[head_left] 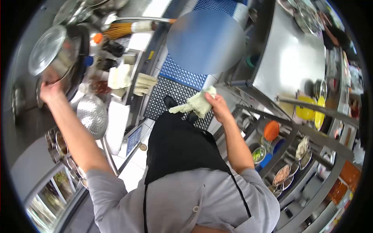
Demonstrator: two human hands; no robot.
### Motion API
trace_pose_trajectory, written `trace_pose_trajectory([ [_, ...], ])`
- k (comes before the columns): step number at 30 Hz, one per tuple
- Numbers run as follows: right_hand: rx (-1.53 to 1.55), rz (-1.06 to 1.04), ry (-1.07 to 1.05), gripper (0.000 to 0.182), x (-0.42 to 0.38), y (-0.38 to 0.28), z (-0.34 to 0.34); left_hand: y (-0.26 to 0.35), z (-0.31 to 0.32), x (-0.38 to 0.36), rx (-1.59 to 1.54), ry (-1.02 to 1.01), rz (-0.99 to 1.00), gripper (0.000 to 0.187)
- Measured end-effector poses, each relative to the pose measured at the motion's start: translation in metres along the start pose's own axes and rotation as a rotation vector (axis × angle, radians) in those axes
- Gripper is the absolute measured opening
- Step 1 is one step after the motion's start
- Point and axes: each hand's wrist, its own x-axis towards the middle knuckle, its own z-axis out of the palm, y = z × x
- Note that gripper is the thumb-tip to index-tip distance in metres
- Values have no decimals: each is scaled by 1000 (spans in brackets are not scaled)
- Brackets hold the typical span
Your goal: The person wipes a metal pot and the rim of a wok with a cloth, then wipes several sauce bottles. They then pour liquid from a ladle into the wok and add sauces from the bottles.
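No readable writing anywhere. Left hand (49,91) fingers curled on rim of steel pot (54,54), at stove left of blue floor mat (182,73). Right hand (218,106) clenched around pale cloth (196,104), above mat. Steel counter (291,54) right of mat.

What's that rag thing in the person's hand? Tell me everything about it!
The cloth is pale yellowish-white, soft and crumpled, like a well-used kitchen towel. The right hand grips it at one end, and the rest bunches up and trails off toward the left, hanging in the air. It sits in front of the person's black apron, above the dark holed floor mat. Only the right hand touches it. Whether it is wet or dirty cannot be told.
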Motion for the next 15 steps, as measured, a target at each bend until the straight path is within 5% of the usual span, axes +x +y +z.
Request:
trace_pose_trajectory([
  [2,174,119,-150,41,4,-34,13,-6,26,-42,-201,-11,41,31],
  [5,323,-38,-312,46,19,-78,52,-8,52,-87,-182,26,71,25],
  [7,145,-106,-218,47,48,-91,62,-5,47,-84,-246,61,55,22],
  [11,216,-130,-360,36,85,-131,90,-8,30,-66,-360,39,164,18],
  [13,-68,-126,-279,38,103,-153,103,-11,14,-42,-391,149,159,12],
  [15,89,-100,-343,41,110,-169,135,-5,9,-43,-414,134,164,11],
])
